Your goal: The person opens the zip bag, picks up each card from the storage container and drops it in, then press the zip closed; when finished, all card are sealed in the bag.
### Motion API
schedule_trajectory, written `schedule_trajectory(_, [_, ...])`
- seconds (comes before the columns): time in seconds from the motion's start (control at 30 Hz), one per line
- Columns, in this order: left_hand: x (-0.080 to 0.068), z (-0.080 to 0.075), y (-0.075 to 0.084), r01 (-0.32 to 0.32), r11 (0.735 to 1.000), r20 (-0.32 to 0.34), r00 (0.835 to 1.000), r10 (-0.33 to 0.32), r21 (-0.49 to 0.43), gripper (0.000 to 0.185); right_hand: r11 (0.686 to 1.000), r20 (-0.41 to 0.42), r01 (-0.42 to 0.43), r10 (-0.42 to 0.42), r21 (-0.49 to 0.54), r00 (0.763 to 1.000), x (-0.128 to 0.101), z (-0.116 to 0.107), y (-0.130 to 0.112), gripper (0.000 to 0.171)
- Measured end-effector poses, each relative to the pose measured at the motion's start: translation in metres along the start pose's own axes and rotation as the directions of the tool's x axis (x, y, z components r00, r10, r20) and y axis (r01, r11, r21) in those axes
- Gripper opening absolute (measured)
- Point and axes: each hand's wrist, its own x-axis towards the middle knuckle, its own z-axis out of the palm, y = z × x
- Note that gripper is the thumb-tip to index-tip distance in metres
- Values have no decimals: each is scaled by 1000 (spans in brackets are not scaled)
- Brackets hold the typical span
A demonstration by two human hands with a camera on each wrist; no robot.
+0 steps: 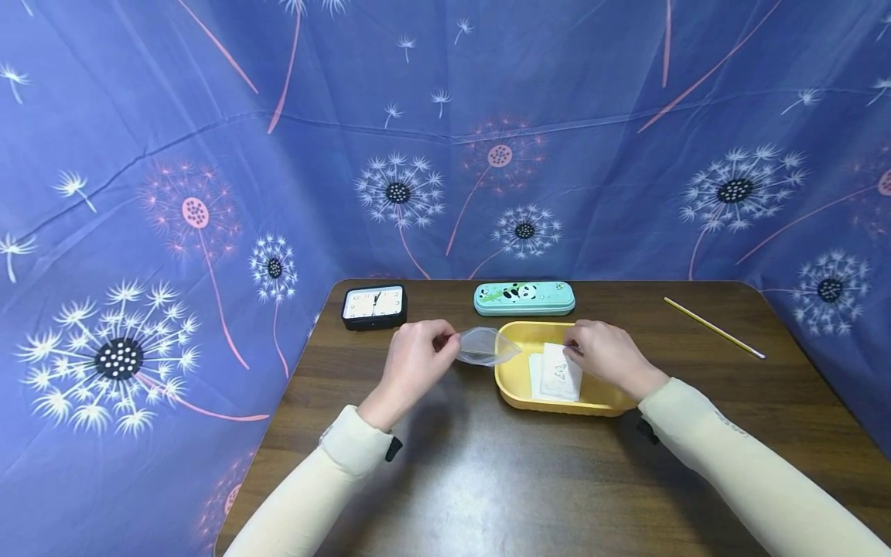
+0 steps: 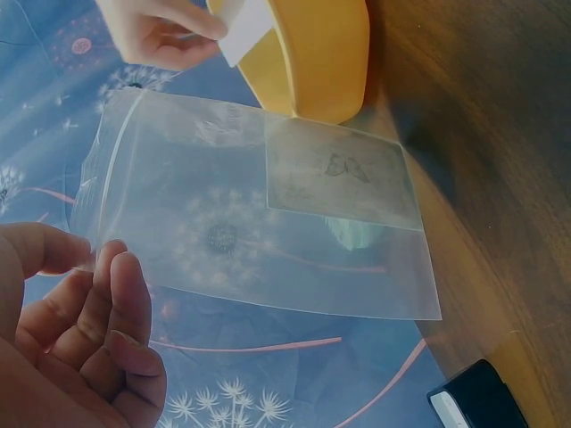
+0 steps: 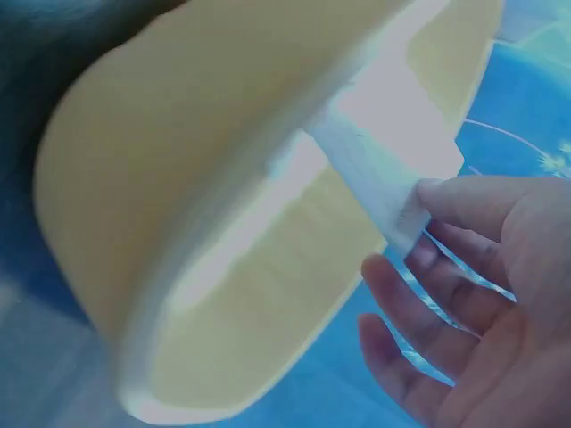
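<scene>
My left hand (image 1: pixel 415 362) pinches the zip edge of a clear plastic zip bag (image 2: pixel 205 169) between thumb and fingers. Inside the bag, at its far end, lies a pale card with a butterfly print (image 2: pixel 308 183). The bag hangs beside the left end of a yellow tub (image 1: pixel 511 381), partly over its rim. My right hand (image 1: pixel 611 354) reaches over the tub and pinches a white card (image 1: pixel 560 377) by its upper edge. That card carries dark marks too small to read. Another pale card (image 1: pixel 535 377) shows partly behind it in the tub.
A black clock (image 1: pixel 374 307) stands at the back left of the wooden table (image 1: pixel 473 480). Behind the tub lies a mint pencil case (image 1: pixel 524 299) with a panda picture. A yellow pencil (image 1: pixel 713 327) lies to the right. Blue dandelion-patterned cloth hangs behind.
</scene>
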Motion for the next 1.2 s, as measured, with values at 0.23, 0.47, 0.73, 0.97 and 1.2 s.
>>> schedule_trajectory(0.23, [-1, 0, -2, 0, 1000, -4, 1000, 0, 2, 13, 997, 1, 46, -46, 55, 999, 0, -18, -12, 10])
schedule_trajectory(0.47, [0, 1, -4, -9, 1000, -11, 1000, 9, 4, 14, 995, -5, 67, -66, 79, 998, 1, -29, -25, 13])
schedule_trajectory(0.73, [1, 1, -4, -18, 1000, -16, 1000, 18, 0, 14, 990, -162, 127, -115, 65, 980, 0, -40, -37, 12])
schedule_trajectory(0.97, [1, 2, -5, -21, 1000, -18, 1000, 21, 8, 15, 981, -364, 191, -166, 34, 916, 3, -59, -40, 7])
schedule_trajectory(1.2, [1, 1, -4, -16, 1000, -17, 1000, 16, 8, 14, 966, -488, 243, -172, 87, 856, 7, -75, -56, 7])
